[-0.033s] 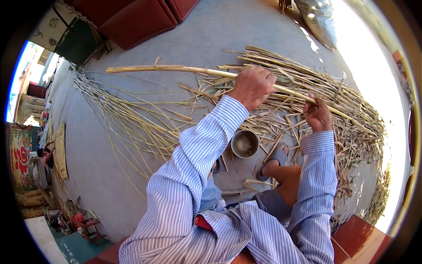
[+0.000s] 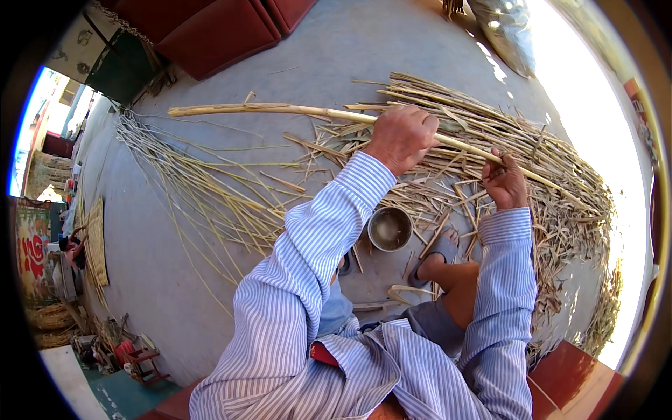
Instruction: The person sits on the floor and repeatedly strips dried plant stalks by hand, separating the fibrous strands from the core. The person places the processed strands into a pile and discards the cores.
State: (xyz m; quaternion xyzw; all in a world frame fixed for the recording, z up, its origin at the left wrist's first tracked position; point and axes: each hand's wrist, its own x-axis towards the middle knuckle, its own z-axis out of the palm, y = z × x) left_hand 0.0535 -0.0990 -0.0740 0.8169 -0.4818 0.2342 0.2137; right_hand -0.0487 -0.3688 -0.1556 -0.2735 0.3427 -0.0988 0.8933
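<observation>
A long pale stalk point(image 2: 308, 110), perhaps cane or reed, stretches from left to right in front of me, sloping down to the right. My left hand point(image 2: 404, 138) is wrapped round its middle, knuckles up. Further right, my right hand point(image 2: 505, 183) has its fingers closed on the same stalk, with the thumb side near it; a blade, if one is there, cannot be made out. Near the stalk's left part a small stub point(image 2: 250, 97) sticks up. Behind and under the stalk lies a large heap of dry stalks point(image 2: 483, 126).
A metal bowl point(image 2: 390, 229) with cloudy liquid stands by my sandalled foot point(image 2: 439, 257). Thin split strips point(image 2: 210, 189) fan out on the left floor. Dry husks point(image 2: 553, 259) litter the right. Red furniture point(image 2: 217, 38) and a filled sack point(image 2: 505, 35) stand at the back. Another person point(image 2: 73, 248) is far left.
</observation>
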